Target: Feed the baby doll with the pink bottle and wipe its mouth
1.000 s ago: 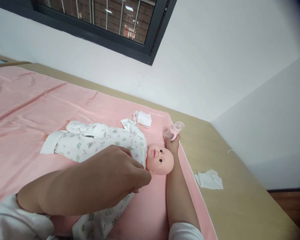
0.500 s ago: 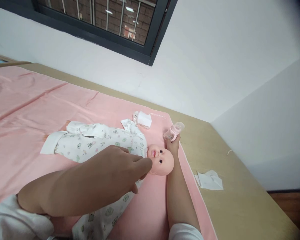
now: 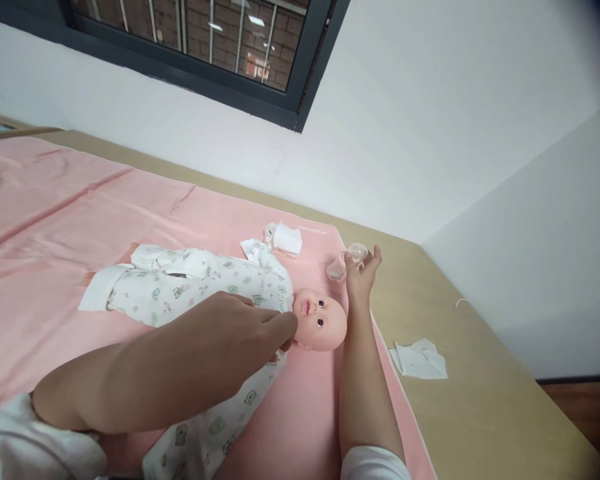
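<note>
A baby doll (image 3: 323,330) lies face up in a white printed sleepsuit (image 3: 217,270), its head toward the right. My left hand (image 3: 245,340) reaches across its chest, fingers curled together by the neck and collar. Whatever those fingers pinch is hidden beneath the hand. Beyond the doll's head, a pink baby bottle (image 3: 336,267) with a clear cap leans on the edge of the pink sheet. My right hand (image 3: 363,280) is at the bottle's cap end with thumb and fingers spread apart; whether it touches the cap is hard to tell.
A small white packet (image 3: 287,239) lies past the doll's shoulder on the pink sheet (image 3: 300,413). On the wooden surface (image 3: 485,393) at right is a crumpled white tissue (image 3: 420,360). A wall and a dark-framed window (image 3: 293,107) bound the far side.
My right hand has loosened from around the bottle's body and shifted right to the cap end, fingers spreading. The left hand's fingers have drawn in slightly at the doll's collar.
</note>
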Motion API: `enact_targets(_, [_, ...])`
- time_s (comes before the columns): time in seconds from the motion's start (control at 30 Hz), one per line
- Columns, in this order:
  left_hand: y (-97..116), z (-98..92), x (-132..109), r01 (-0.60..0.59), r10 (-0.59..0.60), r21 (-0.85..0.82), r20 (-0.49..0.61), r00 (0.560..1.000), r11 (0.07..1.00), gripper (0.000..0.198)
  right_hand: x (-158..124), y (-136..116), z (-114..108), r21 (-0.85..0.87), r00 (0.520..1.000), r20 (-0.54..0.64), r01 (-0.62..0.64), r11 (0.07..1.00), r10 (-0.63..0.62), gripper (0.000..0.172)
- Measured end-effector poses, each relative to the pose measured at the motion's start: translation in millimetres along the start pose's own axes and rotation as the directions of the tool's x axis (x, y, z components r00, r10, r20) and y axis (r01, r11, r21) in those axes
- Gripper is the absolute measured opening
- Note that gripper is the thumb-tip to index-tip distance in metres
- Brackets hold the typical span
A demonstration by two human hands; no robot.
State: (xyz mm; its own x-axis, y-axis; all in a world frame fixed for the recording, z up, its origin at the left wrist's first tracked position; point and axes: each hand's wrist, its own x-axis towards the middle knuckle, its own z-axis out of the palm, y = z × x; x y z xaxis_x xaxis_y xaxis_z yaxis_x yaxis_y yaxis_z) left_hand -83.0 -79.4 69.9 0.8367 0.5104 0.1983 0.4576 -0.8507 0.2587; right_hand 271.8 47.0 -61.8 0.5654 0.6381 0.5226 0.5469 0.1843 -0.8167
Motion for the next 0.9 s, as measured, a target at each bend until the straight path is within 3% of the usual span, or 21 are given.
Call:
enact_targets(0.27, [2.0,-2.2,-0.3,-0.026,0.026,0.092,0.008,1.000,0.995,0.031,-1.1,2.3,-2.8,-0.094,0.999,-0.025,0.041,0.995,-0.043,0.080])
enact_targets(0.53, [1.7,-4.0,-0.6,-0.009,0.007,0.062,0.022,1.000,0.998,0.030,-0.9,5.4,-2.4,-0.103,0.999,-0.043,0.024,0.994,-0.028,0.081])
enact_targets(0.77, [0.4,-6.8,-0.5,-0.081,0.081,-0.034,0.004,0.997,0.996,0.046,0.2,6.7,-1.8,-0.090,0.998,-0.042,0.038,0.995,-0.042,0.076])
enact_targets(0.9, [-1.0,-3.6,-0.9,-0.076,0.075,-0.068,-0.014,0.997,0.995,0.044,-0.4,3.5,-2.8,-0.099,0.998,-0.033,0.048,0.994,-0.052,0.072])
